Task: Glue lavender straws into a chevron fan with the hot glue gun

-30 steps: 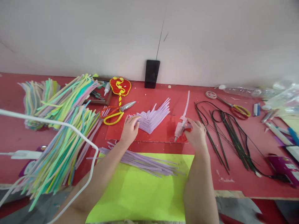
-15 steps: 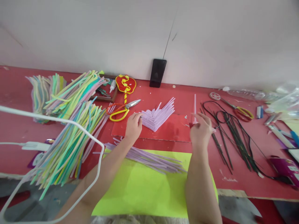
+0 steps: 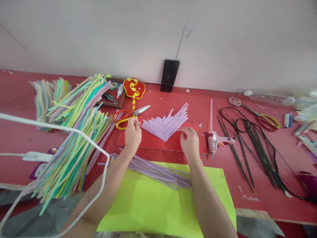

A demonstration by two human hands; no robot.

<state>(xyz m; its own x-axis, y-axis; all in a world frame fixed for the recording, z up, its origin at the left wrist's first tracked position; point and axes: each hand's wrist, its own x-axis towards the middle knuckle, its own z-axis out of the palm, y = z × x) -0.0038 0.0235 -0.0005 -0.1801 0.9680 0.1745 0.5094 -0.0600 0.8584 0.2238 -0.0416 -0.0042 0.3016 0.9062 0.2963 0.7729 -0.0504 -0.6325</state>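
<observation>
A V-shaped piece of lilac pipe cleaners [image 3: 165,127] lies on a red board [image 3: 153,145] in front of me. My left hand [image 3: 133,135] is at its left tip, fingers bent and loosely apart, beside the yellow-and-orange scissors [image 3: 123,123]. At the piece's right edge hovers my right hand [image 3: 190,141], its thumb and fingers apart and holding nothing visible. To the right of that hand, a pink glue gun [image 3: 213,142] with a glue stick standing out of it lies on the red table. Loose lilac pipe cleaners [image 3: 158,173] are spread over a yellow-green sheet [image 3: 153,205].
Bundles of multicoloured pipe cleaners [image 3: 76,152] fill the left side, behind a white frame [image 3: 99,138] close to the camera. A phone [image 3: 169,76] leans on the wall beyond a red-and-yellow ornament [image 3: 134,88]. Dark green stems [image 3: 259,148], a black cable and more scissors [image 3: 268,121] lie right.
My right hand has let go of the glue gun on the table and moved left to the lilac piece. My left hand has shifted slightly left, off the piece's left part.
</observation>
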